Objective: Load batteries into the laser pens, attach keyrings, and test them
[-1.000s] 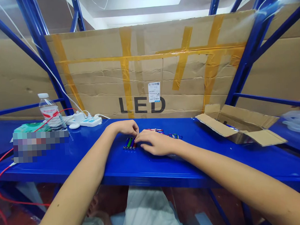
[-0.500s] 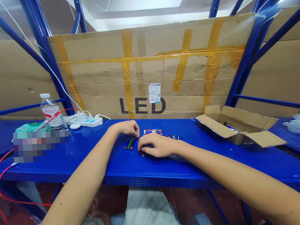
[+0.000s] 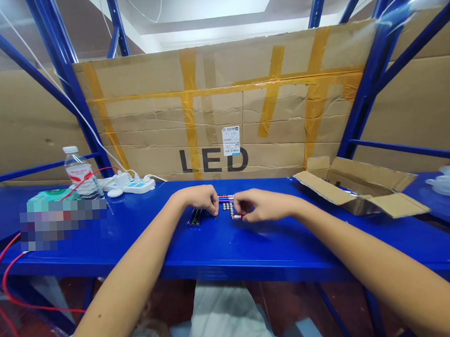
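My right hand (image 3: 262, 205) is closed around a slim red metal tube with a silver end (image 3: 237, 217), like a small penlight, held low over the blue table. My left hand (image 3: 204, 198) has its fingers pinched together and pointing down close to the tabletop; what they hold, if anything, is hidden. Between the hands lie several small silver button cells (image 3: 227, 206). Behind them rest red and blue metal tubes (image 3: 225, 199), partly covered by the hands. Beside my left hand, several dark and green tubes (image 3: 195, 218) lie side by side, their far ends hidden by it.
An open cardboard box (image 3: 360, 190) with tubes inside stands on the blue table (image 3: 228, 253) at right. At left are a water bottle (image 3: 81, 172), a green packet (image 3: 52, 196), a power strip (image 3: 138, 185) and red cables. A large cardboard sheet (image 3: 152, 122) stands behind.
My right hand has moved right and slightly up with the red tube, uncovering the silver button cells. My left hand has shifted a little right, over the ends of the green and dark tubes.
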